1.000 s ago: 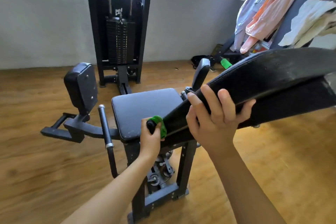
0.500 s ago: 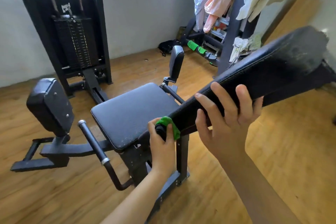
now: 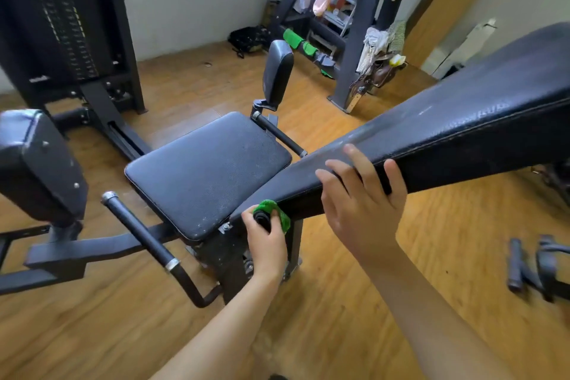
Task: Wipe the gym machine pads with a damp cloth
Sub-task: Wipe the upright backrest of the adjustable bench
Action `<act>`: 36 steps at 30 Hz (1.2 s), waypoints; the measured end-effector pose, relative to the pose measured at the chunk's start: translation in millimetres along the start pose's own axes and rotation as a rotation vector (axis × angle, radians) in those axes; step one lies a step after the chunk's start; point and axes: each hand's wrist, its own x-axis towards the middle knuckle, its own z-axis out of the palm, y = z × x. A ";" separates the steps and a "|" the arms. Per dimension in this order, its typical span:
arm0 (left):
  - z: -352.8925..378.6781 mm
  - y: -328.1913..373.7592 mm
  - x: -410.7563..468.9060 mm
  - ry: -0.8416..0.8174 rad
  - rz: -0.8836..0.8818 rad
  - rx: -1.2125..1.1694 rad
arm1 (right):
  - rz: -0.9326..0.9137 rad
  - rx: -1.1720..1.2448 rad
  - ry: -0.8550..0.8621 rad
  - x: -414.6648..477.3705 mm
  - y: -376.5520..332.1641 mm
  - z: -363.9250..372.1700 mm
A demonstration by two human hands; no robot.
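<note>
Head cam: L hand (image 3: 266,245) is clenched round a small bunched green cloth (image 3: 280,213), w/ a round black knob (image 3: 262,220) in the same grip. That's at the low end of the long black padded backrest (image 3: 462,120). R hand (image 3: 361,203) grasps the backrest's near edge, fingers (image 3: 354,160) curled over the top. Square black seat pad (image 3: 209,170) sits just left of the cloth, dusty.

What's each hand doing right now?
Left hand: closed, gripping the green cloth against a black knob.
Right hand: closed, holding the back pad.
</note>
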 end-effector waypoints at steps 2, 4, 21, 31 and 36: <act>2.6 5.6 -6.3 -0.016 0.008 -0.052 | 0.020 -0.044 0.033 -0.7 -2.5 4.8; 8.2 13.1 -18.8 -0.054 0.050 -0.114 | 0.013 -0.074 0.053 -1.6 -2.6 6.5; -1.0 -15.1 18.7 0.143 -0.061 -0.079 | -0.036 -0.054 0.068 -3.3 -0.3 5.2; -2.6 9.8 -16.3 0.107 0.041 -0.134 | 0.012 -0.026 0.062 -2.9 -6.2 6.0; 6.4 14.5 -27.0 0.035 0.164 -0.132 | 0.032 -0.009 0.047 -4.0 -8.0 6.1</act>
